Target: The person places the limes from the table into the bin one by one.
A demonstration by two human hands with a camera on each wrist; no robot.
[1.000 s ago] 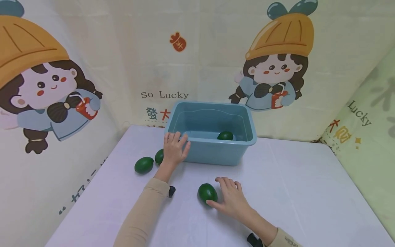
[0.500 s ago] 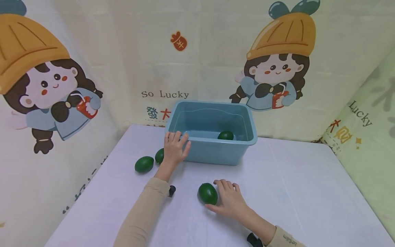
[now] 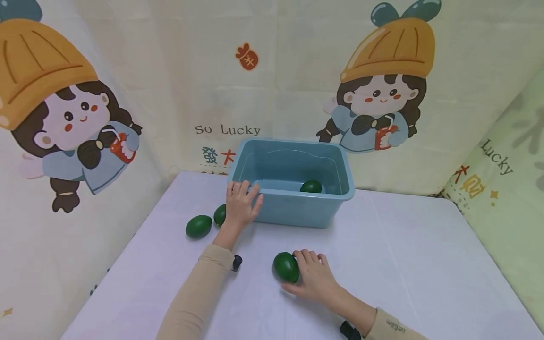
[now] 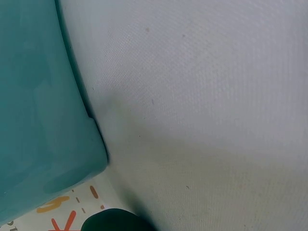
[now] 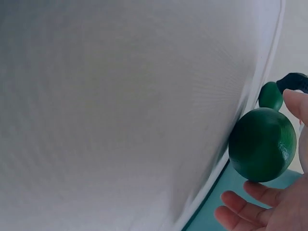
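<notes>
1. The near green fruit (image 3: 286,267) lies on the white tabletop (image 3: 403,255), in front of the blue tub (image 3: 293,215) and well apart from it.
2. The right hand (image 3: 314,279) lies flat beside this fruit, fingers close together and touching its right side, thumb near its front. The right wrist view shows the fruit (image 5: 262,144) between thumb and fingers (image 5: 240,202), which are only loosely bent; nothing is gripped.
3. The left hand (image 3: 240,205) rests against the tub's near left corner, fingers (image 3: 238,188) straight and laid over the rim, thumb against the front wall.
4. The left wrist view shows only the tub's wall (image 4: 43,110) and the bare tabletop (image 4: 207,96); the hand itself is out of that picture.
5. Inside the tub, toward its right side, sits a second green fruit (image 3: 311,186).
6. Two more green fruits lie on the tabletop left of the left hand: one (image 3: 198,226) in full view, the other (image 3: 219,215) partly hidden behind the wrist.
7. Both arms wear beige sleeves (image 3: 191,297).
8. Behind the tabletop hangs a cream backdrop (image 3: 272,71) printed with cartoon girls in orange hats and the words "So Lucky".
</notes>
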